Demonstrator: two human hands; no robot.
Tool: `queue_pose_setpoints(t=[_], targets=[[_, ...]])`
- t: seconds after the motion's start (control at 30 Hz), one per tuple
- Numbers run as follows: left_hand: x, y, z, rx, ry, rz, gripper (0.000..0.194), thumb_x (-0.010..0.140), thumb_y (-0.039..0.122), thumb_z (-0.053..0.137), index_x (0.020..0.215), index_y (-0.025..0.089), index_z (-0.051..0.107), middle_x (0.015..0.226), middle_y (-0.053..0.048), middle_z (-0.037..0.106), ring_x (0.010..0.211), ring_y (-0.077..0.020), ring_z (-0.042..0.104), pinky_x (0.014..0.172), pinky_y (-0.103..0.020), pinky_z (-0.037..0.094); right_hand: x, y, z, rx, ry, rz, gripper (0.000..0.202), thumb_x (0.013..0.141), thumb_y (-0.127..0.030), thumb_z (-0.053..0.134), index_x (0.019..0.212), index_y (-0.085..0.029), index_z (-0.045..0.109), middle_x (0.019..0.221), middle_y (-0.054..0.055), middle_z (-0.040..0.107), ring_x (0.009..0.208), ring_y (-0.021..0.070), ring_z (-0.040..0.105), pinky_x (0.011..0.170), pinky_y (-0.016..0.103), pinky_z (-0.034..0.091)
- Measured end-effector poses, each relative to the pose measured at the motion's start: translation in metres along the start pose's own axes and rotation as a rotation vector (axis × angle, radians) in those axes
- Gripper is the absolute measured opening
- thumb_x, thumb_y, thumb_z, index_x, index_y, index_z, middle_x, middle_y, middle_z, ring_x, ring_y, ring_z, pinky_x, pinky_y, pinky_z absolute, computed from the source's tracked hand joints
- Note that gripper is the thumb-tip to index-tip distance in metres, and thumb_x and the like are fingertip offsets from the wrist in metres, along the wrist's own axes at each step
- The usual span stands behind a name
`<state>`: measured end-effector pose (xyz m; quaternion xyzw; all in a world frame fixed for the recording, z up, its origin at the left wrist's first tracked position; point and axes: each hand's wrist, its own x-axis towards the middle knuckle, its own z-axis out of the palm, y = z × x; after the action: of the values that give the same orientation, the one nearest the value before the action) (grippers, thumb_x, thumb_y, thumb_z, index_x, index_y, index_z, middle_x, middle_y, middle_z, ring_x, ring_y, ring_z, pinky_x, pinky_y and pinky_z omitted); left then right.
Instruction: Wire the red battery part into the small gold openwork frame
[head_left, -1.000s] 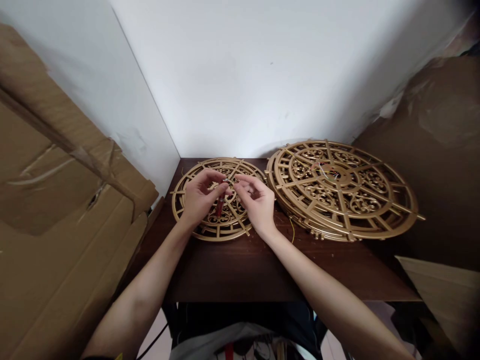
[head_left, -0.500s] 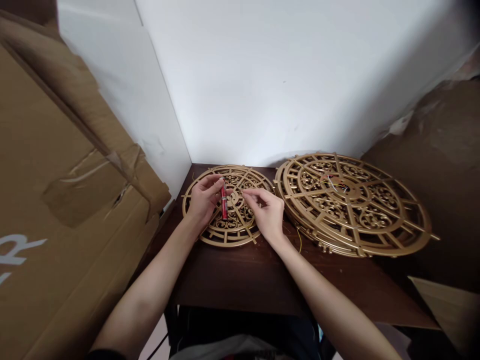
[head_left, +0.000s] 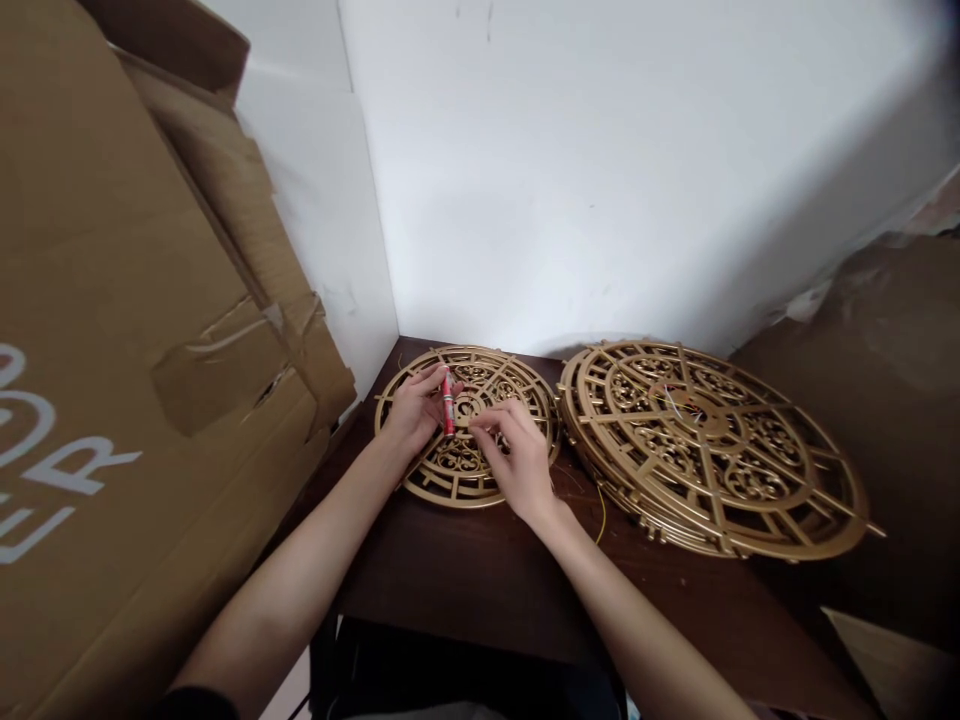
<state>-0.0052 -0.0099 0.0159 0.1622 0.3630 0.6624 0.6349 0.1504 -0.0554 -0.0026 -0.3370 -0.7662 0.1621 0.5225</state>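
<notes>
My left hand is closed around a slim red tube with pale markings, held upright between thumb and fingers. Both are over the left gold openwork disc, a round scrollwork piece lying on the dark table. My right hand pinches thumb and forefinger together just right of the tube, above the disc's centre. Whatever sits in that pinch, if anything, is too small to make out.
A stack of larger gold openwork discs stands to the right, with thin wires at its hub. A yellow wire lies between stack and disc. Cardboard rises at left, and a white wall closes the back.
My right hand has come left and slightly lower, nearer the tube. The tube stays in my left hand. The whole view has shifted, with more of the cardboard lettering showing.
</notes>
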Motion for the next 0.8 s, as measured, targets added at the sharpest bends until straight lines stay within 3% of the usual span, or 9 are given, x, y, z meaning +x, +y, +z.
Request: queue_pose_setpoints(t=[0.13, 0.8], targets=[[-0.0001, -0.0005, 0.0007, -0.016, 0.000, -0.004, 0.009, 0.077, 0.002, 0.067, 0.077, 0.011, 0.065, 0.068, -0.001, 0.066, 0.060, -0.0091, 0.064, 0.065, -0.021, 0.057, -0.0041, -0.0017, 0.0059, 0.059, -0.107, -0.010, 0.009, 0.093, -0.020, 0.053, 0.091, -0.019, 0.062, 0.086, 0.004, 0.060, 0.078, 0.0150, 0.057, 0.071, 0.028, 0.048], [0.0022, -0.0028, -0.0017, 0.004, -0.015, -0.035, 0.011, 0.073, 0.003, 0.071, 0.076, 0.011, 0.065, 0.067, 0.000, 0.066, 0.057, -0.0083, 0.064, 0.058, -0.017, 0.056, -0.0082, 0.0017, 0.0095, -0.026, -0.192, 0.015, 0.016, 0.092, -0.030, 0.056, 0.084, -0.019, 0.066, 0.070, -0.001, 0.051, 0.060, 0.0110, 0.049, 0.058, 0.024, 0.039]])
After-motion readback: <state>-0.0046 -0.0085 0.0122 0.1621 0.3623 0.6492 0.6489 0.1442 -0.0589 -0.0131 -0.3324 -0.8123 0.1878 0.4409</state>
